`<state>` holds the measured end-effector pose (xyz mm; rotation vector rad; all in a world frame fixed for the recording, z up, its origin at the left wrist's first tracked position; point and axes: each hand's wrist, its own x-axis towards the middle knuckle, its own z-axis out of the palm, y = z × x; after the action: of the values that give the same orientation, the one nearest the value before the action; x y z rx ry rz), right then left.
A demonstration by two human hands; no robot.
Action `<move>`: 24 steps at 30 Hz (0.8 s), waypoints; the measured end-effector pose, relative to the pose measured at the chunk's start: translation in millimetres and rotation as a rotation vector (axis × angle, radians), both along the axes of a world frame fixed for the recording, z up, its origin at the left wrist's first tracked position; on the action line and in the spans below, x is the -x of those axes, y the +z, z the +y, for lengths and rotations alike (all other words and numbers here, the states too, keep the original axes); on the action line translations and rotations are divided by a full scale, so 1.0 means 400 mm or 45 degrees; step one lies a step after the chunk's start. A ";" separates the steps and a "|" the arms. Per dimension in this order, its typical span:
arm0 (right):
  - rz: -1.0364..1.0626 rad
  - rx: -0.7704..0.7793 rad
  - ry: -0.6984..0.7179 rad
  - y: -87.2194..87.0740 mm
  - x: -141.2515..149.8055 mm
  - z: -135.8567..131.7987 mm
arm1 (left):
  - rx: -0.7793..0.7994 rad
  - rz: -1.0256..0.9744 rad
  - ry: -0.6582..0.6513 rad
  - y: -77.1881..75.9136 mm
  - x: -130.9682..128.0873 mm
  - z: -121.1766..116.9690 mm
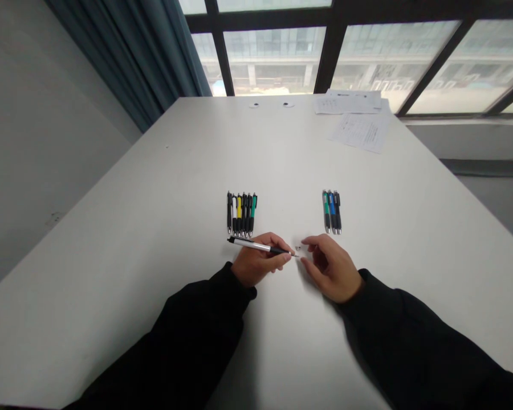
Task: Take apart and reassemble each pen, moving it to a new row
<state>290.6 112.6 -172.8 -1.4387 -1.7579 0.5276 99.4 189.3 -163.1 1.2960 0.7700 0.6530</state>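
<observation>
Fingers of the left hand [280, 256] wrap a silver-and-black pen [252, 245], its tip just beside the parted fingers of the right hand [330, 269]. Ahead of the fingers, a larger pen group [241, 213] and a smaller one [332, 212] lie apart on the bench [154, 228], well short of its far edge.

held pen [256, 246]: silver, black | pen row [241, 213]: black, white, yellow, green | sleeves [196, 336]: black

L hand [256, 263] grips silver/blk pen [256, 246], tip pointing twd R hand [331, 269], which is curled just beside tip, not holding it. Tiny bit [298, 248] on white table [132, 228] near tip, too small to tell what. Just past hands: multicolor pen row [241, 213] on L, 3 pens [332, 212] (grn, blu, blk) on R. Papers [361, 128] at far edge.
</observation>
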 end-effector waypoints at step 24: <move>-0.118 -0.093 0.146 0.006 -0.024 0.000 | -0.022 -0.101 0.080 -0.012 0.006 0.010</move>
<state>300.2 112.7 -170.5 -1.3363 -1.9223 0.4575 96.9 193.1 -167.9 1.2579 0.7440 0.7583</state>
